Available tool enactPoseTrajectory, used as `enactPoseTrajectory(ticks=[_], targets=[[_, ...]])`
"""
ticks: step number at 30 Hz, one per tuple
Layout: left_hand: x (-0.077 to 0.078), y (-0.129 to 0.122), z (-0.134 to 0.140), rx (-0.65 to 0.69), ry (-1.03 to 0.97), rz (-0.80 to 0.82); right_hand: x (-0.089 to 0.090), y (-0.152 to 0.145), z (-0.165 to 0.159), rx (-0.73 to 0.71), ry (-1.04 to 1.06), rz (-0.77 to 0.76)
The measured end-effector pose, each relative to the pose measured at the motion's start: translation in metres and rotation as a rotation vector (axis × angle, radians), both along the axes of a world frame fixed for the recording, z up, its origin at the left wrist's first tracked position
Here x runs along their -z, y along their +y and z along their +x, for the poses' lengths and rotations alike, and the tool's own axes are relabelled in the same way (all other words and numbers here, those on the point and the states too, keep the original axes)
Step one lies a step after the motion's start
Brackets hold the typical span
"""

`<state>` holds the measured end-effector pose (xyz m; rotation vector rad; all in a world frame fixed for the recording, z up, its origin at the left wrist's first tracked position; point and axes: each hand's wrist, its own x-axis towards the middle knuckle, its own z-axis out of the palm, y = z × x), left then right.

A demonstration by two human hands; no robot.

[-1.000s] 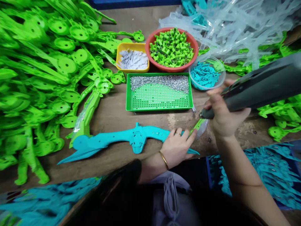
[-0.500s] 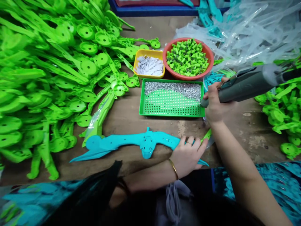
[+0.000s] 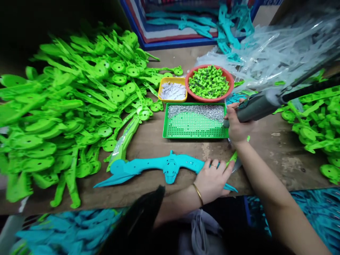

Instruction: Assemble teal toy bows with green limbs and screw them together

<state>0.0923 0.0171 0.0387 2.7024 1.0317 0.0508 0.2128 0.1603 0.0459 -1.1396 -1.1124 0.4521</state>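
Note:
A blue plastic toy bow (image 3: 148,161) lies across the table in front of me. My left hand (image 3: 212,179) is wrapped over its right end, pressing it on the tabletop. By those fingertips, a green piece (image 3: 233,156) with clear plastic pokes out, its rest hidden. My right hand (image 3: 238,127) grips a dark grey electric screwdriver (image 3: 259,106), its tip angled down-left at the right edge of a green perforated tray (image 3: 195,136). Small silvery screws (image 3: 196,110) are heaped along the tray's far side. Whether the tip carries a screw is too small to tell.
Green plastic bow parts (image 3: 79,117) are piled high at left, more (image 3: 316,131) at right. Behind the tray stand a yellow box (image 3: 173,100) of white pieces and a red bowl (image 3: 209,99) of green cylinders. Clear plastic pieces (image 3: 265,56) lie at back right.
The view has tilted up, so the table sits lower in the picture and more of the blue-rimmed bin shows. Both hands keep their holds, the screwdriver tip still by the tray's right edge.

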Motion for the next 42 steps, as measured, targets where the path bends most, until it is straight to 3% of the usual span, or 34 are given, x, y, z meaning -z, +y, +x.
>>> enactPoseTrajectory(ticks=[4, 7, 13, 26, 29, 34, 39, 42], targets=[[0.002, -0.003, -0.005, -0.003, 0.001, 0.005, -0.027, -0.015, 0.022, 0.056, 0.087, 0.151], [0.002, -0.004, -0.008, -0.009, -0.028, 0.036, -0.035, -0.032, 0.047, 0.132, 0.110, 0.180], [0.003, -0.003, -0.007, -0.007, -0.021, 0.084, -0.016, -0.050, 0.075, 0.271, 0.126, 0.066], [0.001, -0.002, -0.006, 0.031, 0.035, 0.083, 0.012, -0.037, 0.082, 0.220, 0.018, 0.029], [0.001, -0.003, -0.003, 0.035, 0.040, 0.087, 0.009, -0.038, 0.082, 0.230, 0.048, 0.052], [0.000, -0.004, -0.002, 0.060, 0.021, 0.091, -0.011, -0.039, 0.069, 0.225, 0.038, 0.098], [0.008, -0.010, -0.029, 0.111, -0.121, 0.261, -0.014, -0.036, 0.056, 0.100, -0.058, 0.056], [0.016, -0.012, -0.044, 0.121, -0.212, 0.389, -0.011, -0.052, 0.064, 0.087, -0.258, -0.032]])
